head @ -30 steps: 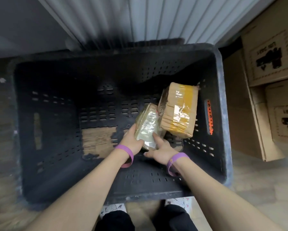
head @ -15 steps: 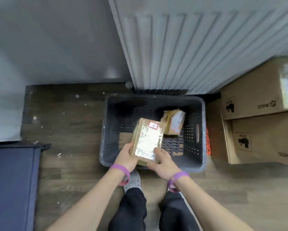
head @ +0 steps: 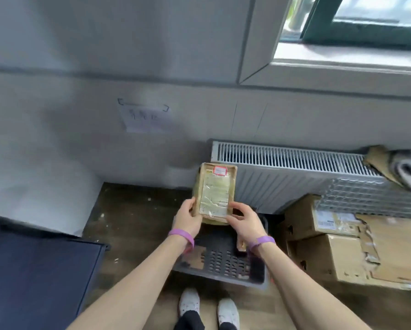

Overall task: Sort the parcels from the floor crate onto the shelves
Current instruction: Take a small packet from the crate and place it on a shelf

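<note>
Parcel point(head: 215, 194) now lifted clear of crate point(head: 223, 263) — your left hand point(head: 187, 217) and right hand point(head: 243, 221) both grip it; shelving comes next.

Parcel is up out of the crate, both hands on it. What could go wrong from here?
The parcel is pinched only at its lower end by the left hand and right hand; its glossy wrap could slip from that grip. The crate sits just ahead of the shoes, a possible trip hazard.
</note>
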Tool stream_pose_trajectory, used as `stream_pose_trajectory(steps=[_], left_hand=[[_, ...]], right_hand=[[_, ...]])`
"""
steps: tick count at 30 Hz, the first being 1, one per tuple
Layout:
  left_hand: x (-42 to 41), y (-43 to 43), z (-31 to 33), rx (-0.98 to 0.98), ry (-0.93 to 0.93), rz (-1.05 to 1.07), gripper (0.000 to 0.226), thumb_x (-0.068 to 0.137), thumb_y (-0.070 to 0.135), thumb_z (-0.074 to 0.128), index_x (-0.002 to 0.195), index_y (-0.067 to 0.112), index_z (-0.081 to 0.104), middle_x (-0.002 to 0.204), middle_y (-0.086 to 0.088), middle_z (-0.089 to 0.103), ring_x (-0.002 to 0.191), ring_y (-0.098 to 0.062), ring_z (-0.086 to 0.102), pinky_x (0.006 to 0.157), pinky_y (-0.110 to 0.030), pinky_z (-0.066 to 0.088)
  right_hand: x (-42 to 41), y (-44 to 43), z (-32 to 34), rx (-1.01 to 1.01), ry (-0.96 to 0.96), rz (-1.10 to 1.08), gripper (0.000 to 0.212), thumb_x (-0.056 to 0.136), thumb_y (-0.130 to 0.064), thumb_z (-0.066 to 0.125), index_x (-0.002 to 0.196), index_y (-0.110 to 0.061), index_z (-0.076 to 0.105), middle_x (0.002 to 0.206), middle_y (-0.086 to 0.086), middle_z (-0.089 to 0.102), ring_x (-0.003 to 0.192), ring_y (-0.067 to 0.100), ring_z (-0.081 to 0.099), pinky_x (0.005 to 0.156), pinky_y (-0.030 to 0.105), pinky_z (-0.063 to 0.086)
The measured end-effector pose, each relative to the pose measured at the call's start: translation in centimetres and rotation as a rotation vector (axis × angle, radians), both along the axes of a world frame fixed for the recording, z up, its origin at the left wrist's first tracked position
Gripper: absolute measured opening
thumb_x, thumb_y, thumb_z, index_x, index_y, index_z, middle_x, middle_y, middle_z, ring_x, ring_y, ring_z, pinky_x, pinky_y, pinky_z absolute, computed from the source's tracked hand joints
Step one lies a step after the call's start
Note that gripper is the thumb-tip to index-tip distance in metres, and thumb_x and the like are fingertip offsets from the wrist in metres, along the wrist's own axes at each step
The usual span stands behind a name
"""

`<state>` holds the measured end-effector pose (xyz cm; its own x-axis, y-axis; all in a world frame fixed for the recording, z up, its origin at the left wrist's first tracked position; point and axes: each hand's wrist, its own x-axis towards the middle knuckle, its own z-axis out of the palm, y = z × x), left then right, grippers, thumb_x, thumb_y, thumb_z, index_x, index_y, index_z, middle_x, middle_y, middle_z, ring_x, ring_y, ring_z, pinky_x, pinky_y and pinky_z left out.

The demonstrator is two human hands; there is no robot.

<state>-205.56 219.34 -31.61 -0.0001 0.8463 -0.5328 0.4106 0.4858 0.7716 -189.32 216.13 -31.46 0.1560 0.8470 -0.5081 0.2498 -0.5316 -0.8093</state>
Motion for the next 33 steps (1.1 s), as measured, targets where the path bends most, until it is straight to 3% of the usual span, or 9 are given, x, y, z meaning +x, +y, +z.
stream_pose_trajectory(steps=[3,7,13,16,20,23,27,30,33], left_hand=[[-0.1,1.4,5.6,0.13,-0.032,0.064,0.045,0.091,0.015,0.059,0.134,0.023,0.047,0.129,0.004,0.058,0.117,-0.013,0.054,0.101,-0.037,0.046],[-0.2,2.4,12.4,0.307,-0.099,0.13,0.049,0.091,0.006,0.055,0.137,0.019,0.045,0.131,0.002,0.055,0.117,-0.013,0.053,0.102,-0.032,0.043],[-0.6,2.7,20.3,0.574,-0.159,0.174,0.045,0.09,-0.003,0.055,0.133,0.006,0.049,0.126,-0.004,0.056,0.114,-0.01,0.051,0.096,-0.018,0.039],[-1.3,2.1,21.9,0.637,-0.171,0.191,0.045,0.089,-0.003,0.056,0.132,0.005,0.05,0.118,0.001,0.055,0.11,-0.005,0.049,0.087,-0.006,0.035],[-2.1,0.6,22.1,0.683,-0.17,0.272,0.043,0.089,-0.002,0.057,0.13,0.008,0.053,0.114,0.007,0.057,0.108,-0.005,0.053,0.083,-0.004,0.039],[-2.7,-0.5,22.1,0.729,-0.164,0.369,0.041,0.088,-0.003,0.058,0.127,0.01,0.057,0.116,0.002,0.062,0.108,-0.007,0.056,0.078,0.0,0.042],[-3.8,-2.9,21.7,0.733,-0.118,0.508,0.039,0.087,-0.003,0.058,0.123,0.012,0.061,0.117,-0.003,0.066,0.108,-0.011,0.062,0.081,-0.003,0.046],[-4.9,-5.4,20.9,0.694,-0.098,0.621,0.041,0.087,-0.002,0.057,0.123,0.016,0.06,0.121,-0.004,0.065,0.111,-0.011,0.061,0.092,-0.017,0.048],[-6.7,-8.2,19.7,0.648,-0.043,0.708,0.044,0.087,0.0,0.057,0.126,0.019,0.059,0.124,-0.001,0.063,0.111,-0.007,0.059,0.094,-0.02,0.048]], right_hand=[[-0.4,1.9,5.6,0.163,0.01,-0.047,0.033,0.086,-0.01,0.066,0.111,-0.028,0.055,0.119,-0.004,0.06,0.094,0.006,0.064,0.083,0.024,0.054],[-0.9,3.8,12.5,0.376,0.023,-0.11,0.045,0.083,0.0,0.064,0.101,-0.036,0.046,0.11,-0.002,0.059,0.083,0.012,0.068,0.075,0.033,0.059],[-1.2,5.5,19.8,0.572,-0.009,-0.131,0.075,0.08,0.011,0.062,0.135,-0.035,0.04,0.099,-0.004,0.061,0.076,0.012,0.07,0.058,0.019,0.055],[-1.4,5.6,21.6,0.636,-0.033,-0.103,0.07,0.08,0.014,0.057,0.136,-0.027,0.047,0.099,-0.002,0.062,0.076,0.015,0.07,0.061,0.026,0.059],[-2.1,4.9,22.2,0.689,-0.059,-0.047,0.063,0.083,0.013,0.056,0.134,-0.024,0.052,0.102,0.0,0.061,0.079,0.013,0.069,0.071,0.035,0.06],[-3.0,4.6,22.1,0.707,-0.074,0.06,0.062,0.082,0.01,0.055,0.133,-0.025,0.055,0.099,-0.001,0.054,0.08,0.006,0.066,0.084,0.031,0.057],[-4.4,4.1,21.3,0.702,-0.015,0.19,0.071,0.079,0.002,0.069,0.138,-0.031,0.049,0.106,0.001,0.053,0.088,0.006,0.065,0.087,0.02,0.05],[-6.4,3.7,20.1,0.686,0.129,0.333,0.076,0.079,0.004,0.065,0.14,-0.037,0.045,0.123,-0.004,0.062,0.107,0.012,0.064,0.1,0.036,0.049],[-9.2,2.7,18.8,0.614,0.285,0.424,0.078,0.081,0.005,0.061,0.134,-0.05,0.045,0.12,-0.017,0.066,0.11,0.007,0.063,0.101,0.044,0.049]])
